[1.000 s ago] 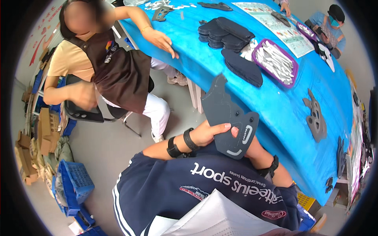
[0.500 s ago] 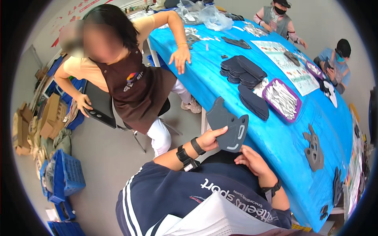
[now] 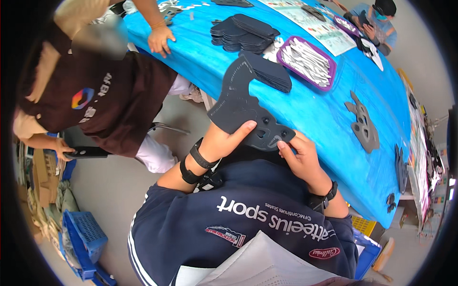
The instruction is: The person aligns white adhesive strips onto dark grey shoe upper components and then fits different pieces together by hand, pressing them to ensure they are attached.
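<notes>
A flat dark grey cut-out piece (image 3: pixel 238 107), with a curved long arm, a few holes and pale dashed lines, is held up in front of my torso by the table's near edge. My left hand (image 3: pixel 224 143) is closed on its left side, thumb on top and fingers hidden beneath. At the lower right corner, by a small hole, my right hand (image 3: pixel 301 155) pinches the piece between thumb and fingers. Just beyond it on the table lie a stack of dark rounded pads (image 3: pixel 269 71) and a purple tray (image 3: pixel 332 82) of white strips.
A blue-covered table (image 3: pixel 315 117) runs across the right. Grey cut-outs (image 3: pixel 365 126) and another pile of dark pads (image 3: pixel 238 35) lie on it. To my left stands a person in a brown apron (image 3: pixel 102 100), one hand on the table edge. Blue crates (image 3: pixel 88 233) sit on the floor.
The cut-out has turned in my hands, so its long curved arm now points up. My right hand has come onto its corner and pinches it. The whole view has shifted.
</notes>
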Tool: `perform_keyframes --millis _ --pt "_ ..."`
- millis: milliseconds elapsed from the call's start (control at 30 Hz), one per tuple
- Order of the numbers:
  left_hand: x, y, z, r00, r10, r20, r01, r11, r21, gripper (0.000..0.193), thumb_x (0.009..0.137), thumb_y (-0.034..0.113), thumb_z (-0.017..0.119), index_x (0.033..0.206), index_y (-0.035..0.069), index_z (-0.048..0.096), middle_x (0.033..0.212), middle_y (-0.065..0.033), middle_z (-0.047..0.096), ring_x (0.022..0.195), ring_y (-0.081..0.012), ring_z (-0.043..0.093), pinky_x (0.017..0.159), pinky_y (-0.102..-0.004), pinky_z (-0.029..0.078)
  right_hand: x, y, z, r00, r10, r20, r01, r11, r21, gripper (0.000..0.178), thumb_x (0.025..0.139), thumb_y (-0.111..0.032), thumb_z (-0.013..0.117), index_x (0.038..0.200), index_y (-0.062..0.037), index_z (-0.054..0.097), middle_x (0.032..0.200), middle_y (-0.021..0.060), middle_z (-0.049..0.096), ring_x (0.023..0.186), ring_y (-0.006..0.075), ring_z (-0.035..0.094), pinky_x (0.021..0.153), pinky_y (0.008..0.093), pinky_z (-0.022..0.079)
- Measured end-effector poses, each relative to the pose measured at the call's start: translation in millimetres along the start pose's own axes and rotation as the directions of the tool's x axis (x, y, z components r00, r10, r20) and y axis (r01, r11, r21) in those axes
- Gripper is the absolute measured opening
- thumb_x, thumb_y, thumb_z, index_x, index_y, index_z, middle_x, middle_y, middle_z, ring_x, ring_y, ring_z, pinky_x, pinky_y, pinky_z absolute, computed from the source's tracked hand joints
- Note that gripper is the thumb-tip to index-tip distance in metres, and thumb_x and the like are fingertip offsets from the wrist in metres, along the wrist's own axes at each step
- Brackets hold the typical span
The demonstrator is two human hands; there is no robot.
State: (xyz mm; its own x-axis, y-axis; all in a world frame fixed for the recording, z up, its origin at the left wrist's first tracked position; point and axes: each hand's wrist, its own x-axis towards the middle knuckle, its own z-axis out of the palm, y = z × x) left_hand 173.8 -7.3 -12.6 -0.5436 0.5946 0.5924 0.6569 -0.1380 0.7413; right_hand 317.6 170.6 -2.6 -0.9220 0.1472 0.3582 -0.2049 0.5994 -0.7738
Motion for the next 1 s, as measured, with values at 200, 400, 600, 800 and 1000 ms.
perform_keyframes --millis 200,400,600,800,1000 --pt "-3 -21 10 0.940 -0.338 0.043 0.279 0.693 -0.664 0.025 0.087 0.008 0.063 0.109 -0.001 0.058 0.106 -0.0080 0.063 0.097 -0.0156 0.059 0.088 -0.0309 0.045 -8 10 -4 0.983 0.183 -0.031 -0.174 0.966 0.192 0.017 0.084 -0.007 0.065 0.072 0.0027 0.057 0.063 0.0069 0.050 0.055 0.0146 0.048 0.050 0.0282 0.036" --pt "-5 -22 6 0.907 -0.369 0.206 0.369 0.454 -0.811 0.030 0.083 0.001 0.065 0.113 -0.001 0.058 0.107 -0.0080 0.063 0.099 -0.0143 0.059 0.088 -0.0302 0.048 -5 17 -11 0.983 -0.133 0.127 0.049 0.855 0.516 0.018 0.092 -0.013 0.056 0.096 0.0037 0.063 0.080 0.0077 0.058 0.071 0.0159 0.057 0.063 0.0278 0.046" --pt "0 -10 14 0.860 -0.202 0.469 0.510 0.396 -0.764 0.033 0.081 0.000 0.067 0.112 -0.001 0.059 0.108 -0.0068 0.063 0.098 -0.0134 0.059 0.087 -0.0288 0.048 5 14 9 0.918 0.291 0.268 -0.385 0.502 0.774 0.024 0.095 -0.012 0.051 0.114 0.0017 0.057 0.100 0.0062 0.057 0.093 0.0147 0.056 0.086 0.0281 0.045" --pt "8 0 18 0.897 -0.238 0.371 0.429 0.667 -0.609 0.030 0.081 0.003 0.069 0.110 -0.001 0.061 0.106 -0.0060 0.063 0.096 -0.0127 0.059 0.086 -0.0271 0.048 8 9 13 0.979 0.080 0.185 -0.188 0.694 0.695 0.028 0.094 -0.012 0.052 0.118 0.0011 0.052 0.111 0.0054 0.048 0.105 0.0129 0.050 0.090 0.0279 0.043" --pt "7 14 20 0.923 -0.240 0.301 0.367 0.783 -0.501 0.033 0.078 0.004 0.070 0.110 -0.001 0.061 0.101 -0.0054 0.064 0.092 -0.0122 0.059 0.081 -0.0263 0.047 4 4 6 0.986 -0.057 0.157 -0.017 0.900 0.435 0.033 0.092 -0.013 0.053 0.123 0.0005 0.049 0.116 0.0102 0.045 0.110 0.0189 0.049 0.093 0.0295 0.041"
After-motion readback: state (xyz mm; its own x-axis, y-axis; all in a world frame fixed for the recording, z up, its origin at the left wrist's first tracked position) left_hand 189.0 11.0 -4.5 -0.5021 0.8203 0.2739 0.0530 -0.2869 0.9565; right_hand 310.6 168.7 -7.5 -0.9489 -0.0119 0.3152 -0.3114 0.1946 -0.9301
